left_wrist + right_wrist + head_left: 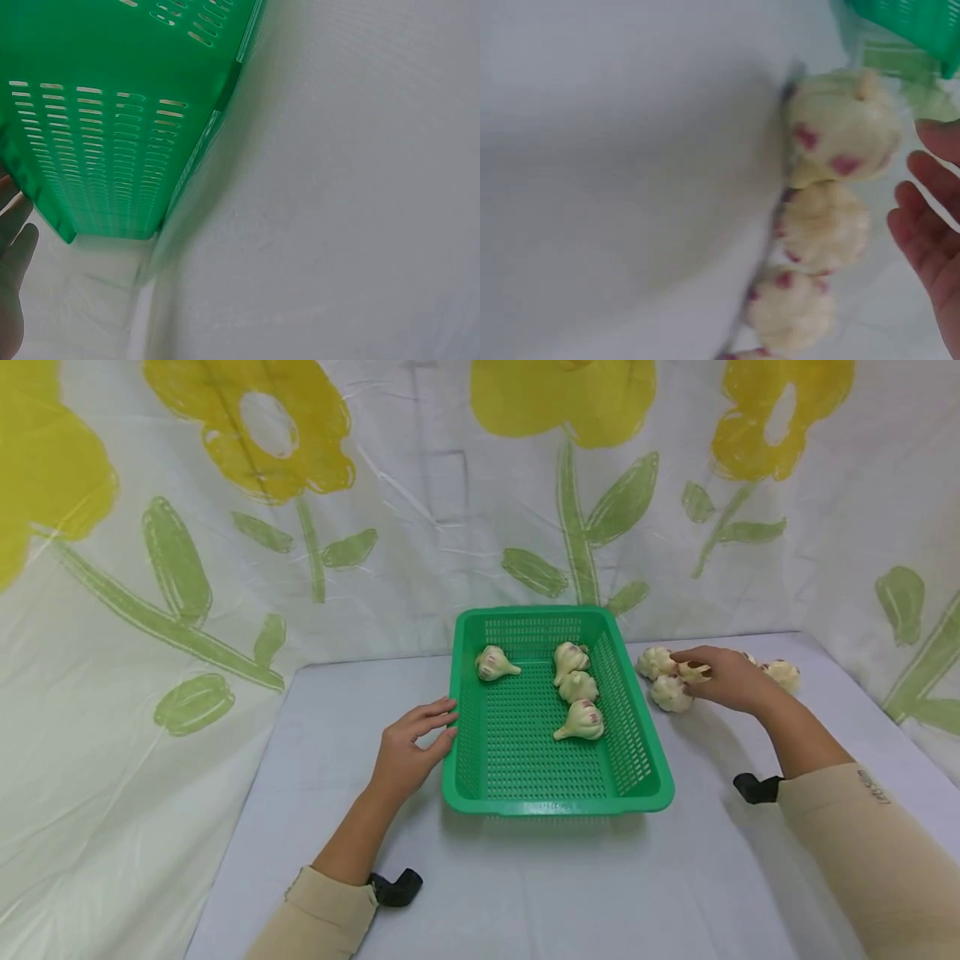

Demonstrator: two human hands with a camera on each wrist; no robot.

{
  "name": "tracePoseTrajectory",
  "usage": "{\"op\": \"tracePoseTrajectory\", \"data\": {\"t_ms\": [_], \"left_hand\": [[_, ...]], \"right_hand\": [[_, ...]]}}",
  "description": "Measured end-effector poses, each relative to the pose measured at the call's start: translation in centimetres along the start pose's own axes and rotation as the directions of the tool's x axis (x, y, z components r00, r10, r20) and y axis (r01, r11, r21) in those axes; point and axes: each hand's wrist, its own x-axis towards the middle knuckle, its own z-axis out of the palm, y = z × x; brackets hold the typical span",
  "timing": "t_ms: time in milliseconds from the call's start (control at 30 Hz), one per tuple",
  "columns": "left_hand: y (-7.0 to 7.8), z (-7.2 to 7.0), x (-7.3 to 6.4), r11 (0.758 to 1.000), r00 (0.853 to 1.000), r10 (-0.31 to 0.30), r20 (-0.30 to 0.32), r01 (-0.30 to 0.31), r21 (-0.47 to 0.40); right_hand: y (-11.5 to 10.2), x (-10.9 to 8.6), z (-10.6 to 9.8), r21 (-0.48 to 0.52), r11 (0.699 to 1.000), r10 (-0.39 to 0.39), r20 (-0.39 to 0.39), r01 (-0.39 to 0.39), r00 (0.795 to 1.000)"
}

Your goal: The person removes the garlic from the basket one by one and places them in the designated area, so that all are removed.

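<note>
In the head view my left hand (pixel 408 747) rests its fingertips against the left rim of a green plastic basket (pixel 558 807). The left wrist view shows those fingers (pixel 16 225) beside the slotted basket wall. Over a group of garlic bulbs right of the basket hovers my right hand (pixel 723 678). One garlic bulb (pixel 693 673) shows between its thumb and fingers, partly hidden. Nearest the basket are two more bulbs, one garlic bulb (pixel 656 662) behind another garlic bulb (pixel 670 694). In the right wrist view the fingers (pixel 922 225) are loosely bent, apart from a large garlic bulb (pixel 844 124).
Inside the basket lie one garlic bulb (pixel 493 664) at left and several at right, including a front garlic bulb (pixel 583 721). Beyond my right hand sits another garlic bulb (pixel 783 675). A flowered curtain (pixel 390 602) hangs behind the white table (pixel 345 693).
</note>
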Motion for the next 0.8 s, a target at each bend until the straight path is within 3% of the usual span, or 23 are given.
{"op": "tracePoseTrajectory", "data": {"t_ms": [233, 467, 767, 800], "left_hand": [[2.9, -0.8, 0.9, 1.000, 1.000, -0.017, 0.004, 0.017, -0.003], [3.3, -1.0, 1.3, 1.000, 1.000, -0.011, 0.001, 0.011, -0.005], [3.3, -0.9, 0.7, 1.000, 1.000, -0.025, 0.006, 0.025, -0.004], [2.8, -0.7, 0.4, 1.000, 1.000, -0.024, 0.006, 0.024, -0.008]], "right_hand": [[-4.4, 1.6, -4.1, -0.125, 0.991, -0.032, 0.114, 0.046, 0.993], [-9.7, 3.4, -7.4, -0.182, 0.979, -0.056, 0.190, 0.091, 0.980], [-15.3, 5.5, -7.6, -0.178, 0.972, -0.103, 0.260, 0.152, 0.960], [-15.6, 5.7, -7.5, -0.172, 0.972, -0.112, 0.268, 0.162, 0.957]]}}
